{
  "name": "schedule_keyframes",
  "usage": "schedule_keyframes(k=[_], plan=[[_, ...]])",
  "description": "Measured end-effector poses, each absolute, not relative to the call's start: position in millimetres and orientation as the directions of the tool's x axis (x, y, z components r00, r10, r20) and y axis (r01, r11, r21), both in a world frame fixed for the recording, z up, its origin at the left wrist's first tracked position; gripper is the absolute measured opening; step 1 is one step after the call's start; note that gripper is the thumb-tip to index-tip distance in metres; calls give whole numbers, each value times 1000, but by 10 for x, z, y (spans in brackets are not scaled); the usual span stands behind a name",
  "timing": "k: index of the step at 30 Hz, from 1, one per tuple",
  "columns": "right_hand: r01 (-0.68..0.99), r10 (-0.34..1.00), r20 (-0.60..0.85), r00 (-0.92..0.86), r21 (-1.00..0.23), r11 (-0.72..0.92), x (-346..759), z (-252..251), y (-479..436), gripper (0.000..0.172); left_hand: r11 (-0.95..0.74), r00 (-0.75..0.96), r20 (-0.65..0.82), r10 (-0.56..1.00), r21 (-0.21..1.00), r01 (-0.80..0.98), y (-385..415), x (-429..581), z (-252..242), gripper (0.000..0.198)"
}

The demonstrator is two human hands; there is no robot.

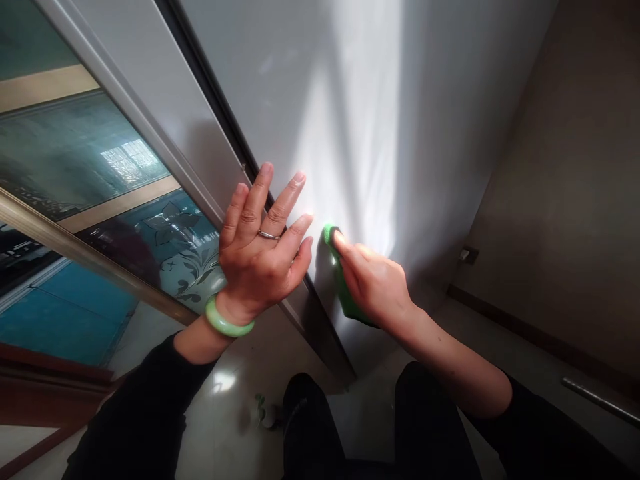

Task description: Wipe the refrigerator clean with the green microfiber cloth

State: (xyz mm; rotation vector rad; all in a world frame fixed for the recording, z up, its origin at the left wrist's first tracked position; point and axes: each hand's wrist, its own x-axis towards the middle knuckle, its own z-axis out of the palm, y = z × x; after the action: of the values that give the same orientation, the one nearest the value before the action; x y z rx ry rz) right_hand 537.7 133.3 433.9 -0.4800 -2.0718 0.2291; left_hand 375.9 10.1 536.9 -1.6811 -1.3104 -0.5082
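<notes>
Your left hand point(260, 250) lay flat and spread wide against the edge of the white door point(350, 120), fingers fanned upward, palm pressed near the door's left edge where it met the dark seam. It held nothing; it braced the panel. A ring sat on one finger and a green bangle point(226, 322) circled the wrist.

Your right hand point(373, 283) was closed narrow around a green cloth point(343, 287), pinching it between fingertips and palm. The cloth touched the door face just right of your left hand, low on the panel, in the bright patch of sunlight. Most of the cloth was hidden behind the hand; only its upper fold and lower edge showed.

Step in hand, as judged: wiping the door surface, mid-stroke, with the left hand steadying the panel.

Next move, as judged: it would call for even pressure through the cloth while the left palm kept the door from swinging, and for keeping the strokes off the dark seam by the frame, where fingers could be caught.

To the left stood a glass sliding door point(150, 227) with an etched flower pattern and a metal frame. Below, between your knees, a small bottle point(269, 413) stood on the glossy floor, too dim to identify. A metal bar point(597, 400) lay along the floor at the lower right, beside the brown wall.
</notes>
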Motion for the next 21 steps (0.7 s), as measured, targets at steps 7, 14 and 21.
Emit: schedule_keyframes(k=[7,14,21], plan=[[261,432,755,-494,-345,901,5334,4374,1321,52,66,496,742,450,-582,811,102,3785,5372,35],[270,448,723,-526,-358,894,5367,4363,1288,56,-56,292,759,582,-320,946,89,3783,5384,24],[323,490,674,-553,-369,871,5424,4437,1266,58,-54,219,699,681,-249,967,89,3867,5530,30]])
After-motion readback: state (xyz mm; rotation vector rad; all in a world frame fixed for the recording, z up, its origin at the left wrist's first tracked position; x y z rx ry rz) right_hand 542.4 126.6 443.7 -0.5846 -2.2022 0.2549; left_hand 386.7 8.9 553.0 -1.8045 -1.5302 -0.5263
